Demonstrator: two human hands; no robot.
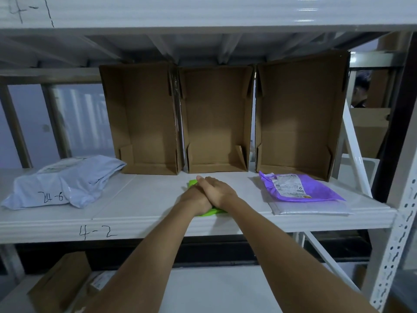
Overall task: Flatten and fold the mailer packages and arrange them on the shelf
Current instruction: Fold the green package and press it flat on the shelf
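A small green mailer [193,183] lies on the white shelf [144,199] marked 4-2, mostly hidden under my hands. My right hand [214,190] lies flat on top of my left hand [195,201], and both press down on the green mailer. A purple mailer [302,188] with a white label rests on a flat grey mailer [311,208] at the right. A puffy pale-blue mailer [65,181] marked 24-6 sits at the left end of the shelf.
Three open cardboard boxes [146,120] [216,123] [297,118] stand side by side at the back of the shelf. A white perforated upright [397,233] frames the right side. More cardboard [58,281] lies on the lower shelf.
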